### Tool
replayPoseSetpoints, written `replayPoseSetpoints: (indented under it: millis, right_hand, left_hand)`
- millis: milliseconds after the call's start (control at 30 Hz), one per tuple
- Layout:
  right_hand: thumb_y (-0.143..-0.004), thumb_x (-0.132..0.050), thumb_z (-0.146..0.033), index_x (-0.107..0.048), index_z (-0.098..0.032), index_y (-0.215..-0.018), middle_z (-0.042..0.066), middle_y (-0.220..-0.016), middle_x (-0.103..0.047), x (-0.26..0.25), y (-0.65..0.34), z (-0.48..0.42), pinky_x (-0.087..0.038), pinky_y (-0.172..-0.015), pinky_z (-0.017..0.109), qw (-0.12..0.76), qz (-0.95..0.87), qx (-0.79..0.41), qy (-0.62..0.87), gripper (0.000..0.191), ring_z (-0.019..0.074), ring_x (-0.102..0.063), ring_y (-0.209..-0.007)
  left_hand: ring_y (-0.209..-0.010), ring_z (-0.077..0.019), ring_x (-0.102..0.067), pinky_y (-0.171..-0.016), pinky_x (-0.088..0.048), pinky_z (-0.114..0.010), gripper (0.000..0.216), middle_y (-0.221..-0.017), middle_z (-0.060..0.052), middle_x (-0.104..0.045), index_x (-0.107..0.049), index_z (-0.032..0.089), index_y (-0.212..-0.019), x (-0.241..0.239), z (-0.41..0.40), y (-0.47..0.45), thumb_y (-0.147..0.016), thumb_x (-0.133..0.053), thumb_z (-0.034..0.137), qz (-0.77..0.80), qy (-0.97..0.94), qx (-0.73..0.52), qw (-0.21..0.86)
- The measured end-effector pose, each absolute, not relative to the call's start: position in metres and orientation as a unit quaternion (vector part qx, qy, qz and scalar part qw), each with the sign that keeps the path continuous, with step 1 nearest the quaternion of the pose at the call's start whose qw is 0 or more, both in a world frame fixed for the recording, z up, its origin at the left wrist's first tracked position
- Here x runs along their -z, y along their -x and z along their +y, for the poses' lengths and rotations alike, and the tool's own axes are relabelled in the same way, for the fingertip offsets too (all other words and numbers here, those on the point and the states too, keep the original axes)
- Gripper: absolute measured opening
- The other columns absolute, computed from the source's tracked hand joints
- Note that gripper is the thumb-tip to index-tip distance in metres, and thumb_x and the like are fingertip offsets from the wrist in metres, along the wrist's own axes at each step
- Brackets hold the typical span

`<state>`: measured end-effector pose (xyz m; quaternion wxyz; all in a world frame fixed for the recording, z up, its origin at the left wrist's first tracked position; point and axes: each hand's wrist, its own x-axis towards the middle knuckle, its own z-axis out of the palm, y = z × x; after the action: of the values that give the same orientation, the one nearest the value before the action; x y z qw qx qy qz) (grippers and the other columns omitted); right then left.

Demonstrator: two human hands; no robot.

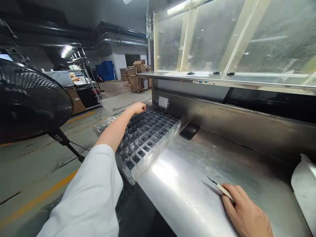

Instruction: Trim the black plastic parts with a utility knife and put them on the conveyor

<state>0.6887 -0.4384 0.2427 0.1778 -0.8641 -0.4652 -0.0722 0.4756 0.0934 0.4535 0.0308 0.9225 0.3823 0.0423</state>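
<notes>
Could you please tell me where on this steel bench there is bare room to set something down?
The widest free patch of the steel bench lies between the stack of clear trays and the right hand holding tweezers. A dark phone sits near the back wall, white cloth at the far right. The left hand is on the trays, which overhang the bench's left edge.

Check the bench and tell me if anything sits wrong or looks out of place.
The stack of clear trays sits askew and overhangs the left edge of the steel bench, with the left hand at its far corner. The right hand holds tweezers. Nothing looks spilled or damaged.
</notes>
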Motion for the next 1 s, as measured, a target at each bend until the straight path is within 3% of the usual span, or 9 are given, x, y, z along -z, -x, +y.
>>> replayPoseSetpoints:
  millis: [133, 333, 700, 900, 1000]
  right_hand:
    - [-0.099, -0.039, -0.049, -0.067, -0.033, -0.109, -0.001, -0.106, -0.07, -0.237, -0.693, -0.442, -0.053, -0.055, 0.027, 0.186, -0.469, 0.084, 0.859, 0.034, 0.0177, -0.071, -0.07]
    - [-0.098, -0.041, -0.048, -0.065, -0.032, -0.105, -0.002, -0.097, -0.069, -0.242, -0.689, -0.441, -0.051, -0.044, 0.022, 0.225, -0.474, 0.112, 0.844, 0.03, 0.0134, -0.066, -0.058]
    - [-0.1, -0.04, -0.04, -0.064, -0.031, -0.107, -0.003, -0.103, -0.069, -0.234, -0.693, -0.444, -0.052, -0.054, 0.024, 0.206, -0.486, 0.119, 0.841, 0.026, 0.015, -0.07, -0.071]
    - [-0.103, -0.043, -0.036, -0.066, -0.025, -0.099, 0.001, -0.094, -0.063, -0.255, -0.675, -0.427, -0.044, -0.058, 0.029, 0.218, -0.48, 0.154, 0.836, 0.026, 0.017, -0.064, -0.069]
    - [-0.102, -0.046, -0.028, -0.063, -0.021, -0.086, 0.004, -0.084, -0.058, -0.269, -0.658, -0.421, -0.043, -0.063, 0.032, 0.227, -0.493, 0.214, 0.812, 0.024, 0.0199, -0.058, -0.07]
  left_hand:
    - [-0.113, -0.0253, -0.067, -0.1, -0.051, -0.029, 0.032, -0.122, -0.009, -0.075, -0.078, 0.019, -0.11, -0.44, 0.143, -0.498, -0.083, -0.063, 0.012, 0.406, -0.914, -0.02, 0.004]
    - [-0.113, -0.0242, -0.069, -0.101, -0.052, -0.027, 0.04, -0.124, -0.007, -0.075, -0.079, 0.023, -0.117, -0.419, 0.176, -0.526, -0.081, -0.066, 0.011, 0.405, -0.914, 0.009, 0.0]
    - [-0.116, -0.0243, -0.068, -0.098, -0.052, -0.026, 0.046, -0.123, -0.008, -0.075, -0.077, 0.022, -0.121, -0.429, 0.17, -0.515, -0.079, -0.064, 0.009, 0.424, -0.905, -0.026, -0.008]
    - [-0.111, -0.0199, -0.069, -0.097, -0.052, -0.023, 0.038, -0.122, -0.005, -0.076, -0.073, 0.02, -0.124, -0.478, 0.116, -0.485, -0.089, -0.059, 0.024, 0.384, -0.919, -0.089, -0.021]
    - [-0.106, -0.0198, -0.069, -0.101, -0.053, -0.034, 0.047, -0.119, -0.004, -0.075, -0.07, 0.014, -0.123, -0.493, 0.074, -0.471, -0.093, -0.048, 0.044, 0.285, -0.941, -0.182, -0.009]
